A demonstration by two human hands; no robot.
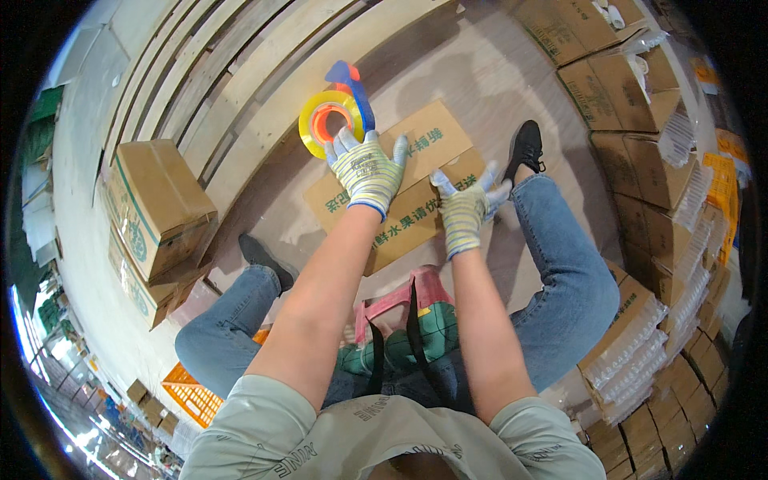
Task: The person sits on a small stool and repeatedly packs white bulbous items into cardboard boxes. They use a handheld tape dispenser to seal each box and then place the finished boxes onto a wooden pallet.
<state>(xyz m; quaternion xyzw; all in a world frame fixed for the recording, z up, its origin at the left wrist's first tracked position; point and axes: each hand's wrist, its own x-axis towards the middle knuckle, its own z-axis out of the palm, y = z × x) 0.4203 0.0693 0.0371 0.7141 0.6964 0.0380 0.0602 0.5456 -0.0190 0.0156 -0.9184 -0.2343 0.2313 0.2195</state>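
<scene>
A: Where's our carton, & what've the hands got?
B: We see 1 printed cardboard carton (414, 220) on the floor (500, 104). 2 gloved hands: the left hand (366, 172) is palm-down on its left part, fingers spread; the right hand (464, 212) is open too, by its right edge, thumb apart. Neither's gripping anything we can see.
A: What's hidden?
B: Hands cover bits of its green print; we can't tell its depth. Just past its far left: 1 blue tape dispenser (360, 98) w/ 1 yellow tape roll (309, 120). Left fingertips overlap it; contact unclear.
A: Other counts?
B: Well left of our carton, 2 stacked boxes (164, 192), lower one mostly hidden. Left & nearer us than it, 1 orange crate (192, 394), partly behind the left leg (228, 312). Well right of it, piled cartons (604, 92), cut off by the rim, so no exact no.
</scene>
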